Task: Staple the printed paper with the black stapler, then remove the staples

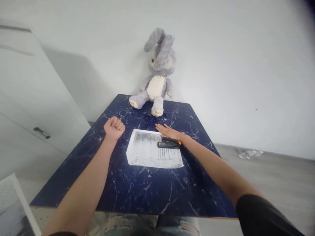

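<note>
My left hand (pixel 114 128) is closed in a fist at the left of the blue marbled table (pixel 147 193), left of the paper, with nothing showing in it. My right hand (pixel 169 132) has its fingers stretched out flat, pointing left, over the upper right edge of a printed sheet of paper (pixel 142 149). On the right part of that sheet lies a black stapler (pixel 169 145) with an orange spot at its right end. It sits just below my right hand; whether they touch I cannot tell.
A grey plush rabbit (pixel 156 87) sits at the table's back edge against the white wall (pixel 233 65). At the left stands a white cabinet (pixel 29 91) with a dark handle. Clear plastic wrapping (pixel 251 154) lies on the floor at right.
</note>
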A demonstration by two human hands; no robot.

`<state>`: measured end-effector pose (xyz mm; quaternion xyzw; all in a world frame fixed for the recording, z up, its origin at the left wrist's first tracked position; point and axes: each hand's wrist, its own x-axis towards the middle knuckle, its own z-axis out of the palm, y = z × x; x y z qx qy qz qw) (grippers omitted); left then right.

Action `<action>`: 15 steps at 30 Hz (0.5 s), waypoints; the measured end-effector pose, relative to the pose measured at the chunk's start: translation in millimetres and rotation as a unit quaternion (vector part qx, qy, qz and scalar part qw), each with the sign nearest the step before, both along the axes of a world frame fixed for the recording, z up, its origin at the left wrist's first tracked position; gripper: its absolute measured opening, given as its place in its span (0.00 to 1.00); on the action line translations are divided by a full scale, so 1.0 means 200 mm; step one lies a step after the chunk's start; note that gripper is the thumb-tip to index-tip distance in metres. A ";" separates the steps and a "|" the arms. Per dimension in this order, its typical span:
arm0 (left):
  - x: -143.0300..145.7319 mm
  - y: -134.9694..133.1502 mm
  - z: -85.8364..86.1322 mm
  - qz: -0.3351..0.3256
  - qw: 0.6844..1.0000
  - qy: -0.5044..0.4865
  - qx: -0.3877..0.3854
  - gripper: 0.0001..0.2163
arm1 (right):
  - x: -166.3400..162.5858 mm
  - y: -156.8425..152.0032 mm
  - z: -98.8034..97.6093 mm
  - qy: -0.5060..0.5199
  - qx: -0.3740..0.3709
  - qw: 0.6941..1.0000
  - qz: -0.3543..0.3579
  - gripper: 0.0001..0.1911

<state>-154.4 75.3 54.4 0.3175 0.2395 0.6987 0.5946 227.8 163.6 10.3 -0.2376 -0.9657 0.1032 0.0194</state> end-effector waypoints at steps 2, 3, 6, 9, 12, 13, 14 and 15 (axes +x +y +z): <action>-0.01 0.01 -0.04 -0.042 0.999 0.029 0.015 0.31 | -0.20 0.05 0.01 -0.007 0.002 0.999 0.038 0.32; -0.02 0.02 -0.06 -0.069 0.996 0.045 0.024 0.33 | -0.28 0.06 0.02 -0.012 0.003 0.999 0.053 0.33; -0.06 0.04 -0.10 -0.135 0.986 0.079 0.062 0.36 | -0.50 0.10 0.03 -0.022 0.007 0.996 0.080 0.34; -0.08 0.04 -0.10 -0.141 0.982 0.113 0.059 0.38 | -0.63 0.10 0.04 -0.005 0.026 0.994 0.103 0.34; -0.09 0.03 -0.08 -0.120 0.984 0.129 0.035 0.40 | -0.66 0.05 0.06 0.006 0.041 0.990 0.135 0.32; -0.09 0.03 -0.08 -0.119 0.984 0.125 0.033 0.40 | -0.66 0.03 0.07 0.003 0.041 0.989 0.145 0.31; -0.09 0.02 -0.07 -0.120 0.985 0.120 0.033 0.40 | -0.64 0.00 0.07 -0.001 0.039 0.988 0.152 0.31; -0.08 0.02 -0.07 -0.125 0.985 0.116 0.032 0.40 | -0.62 -0.03 0.08 -0.001 0.038 0.987 0.156 0.31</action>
